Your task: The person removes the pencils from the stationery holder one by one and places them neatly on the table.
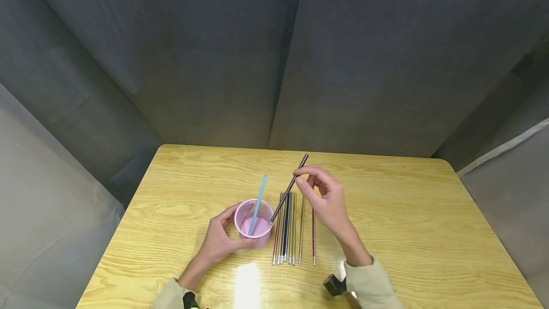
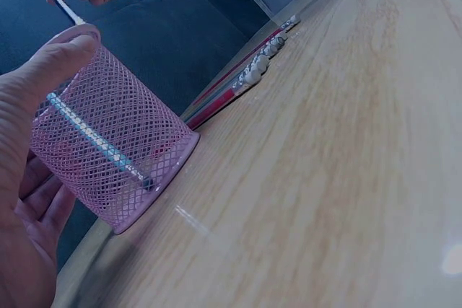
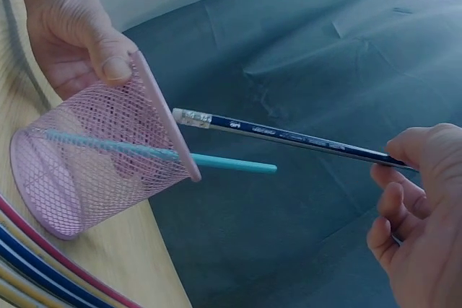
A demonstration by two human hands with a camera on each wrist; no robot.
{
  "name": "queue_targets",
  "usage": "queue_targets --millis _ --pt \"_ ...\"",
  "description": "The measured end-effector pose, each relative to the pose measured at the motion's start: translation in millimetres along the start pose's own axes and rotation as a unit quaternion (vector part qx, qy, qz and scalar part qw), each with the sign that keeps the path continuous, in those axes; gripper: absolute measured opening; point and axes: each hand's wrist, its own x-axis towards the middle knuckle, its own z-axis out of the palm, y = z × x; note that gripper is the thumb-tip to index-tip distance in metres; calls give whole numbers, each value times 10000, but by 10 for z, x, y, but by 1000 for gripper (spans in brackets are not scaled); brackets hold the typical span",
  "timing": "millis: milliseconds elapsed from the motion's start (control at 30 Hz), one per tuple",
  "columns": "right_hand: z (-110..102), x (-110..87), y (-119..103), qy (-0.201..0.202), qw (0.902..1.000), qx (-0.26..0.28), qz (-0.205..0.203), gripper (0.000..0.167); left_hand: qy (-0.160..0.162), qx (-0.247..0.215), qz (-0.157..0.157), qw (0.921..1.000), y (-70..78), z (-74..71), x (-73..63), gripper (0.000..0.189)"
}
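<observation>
My left hand (image 1: 220,242) grips a pink mesh pencil cup (image 1: 259,242), its thumb at the rim and its fingers round the far side. Inside leans a light blue pencil (image 3: 234,164), its upper end sticking out above the rim. Between thumb and fingertips, my right hand (image 1: 326,199) pinches a dark blue pencil (image 3: 289,137) near its upper end. That pencil slants down to the left, with its white eraser (image 3: 178,115) right at the cup's rim. Under the right hand, several pencils (image 1: 288,228) in red, dark blue and gold lie side by side on the table.
A gold pencil (image 1: 302,232) and a red pencil (image 1: 314,242) lie slightly apart, right of the row. The wood-grain table (image 1: 411,232) ends at grey cloth (image 1: 364,61) hung behind and at both sides. A black device (image 1: 334,285) sits by the right cuff.
</observation>
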Motion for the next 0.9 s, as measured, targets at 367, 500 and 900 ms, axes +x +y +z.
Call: queue_targets --millis 367,500,900 --pt "-181 -23 128 -27 9995 -285 129 24 -55 -89 -57 9999 -19 26 20 86" --pt "-234 -104 224 -274 9965 -624 495 20 -75 -89 -17 9999 -19 22 19 85" --pt "-331 -316 487 -966 9629 -1607 1939 10 -9 -152 -69 9999 -14 10 -5 86"
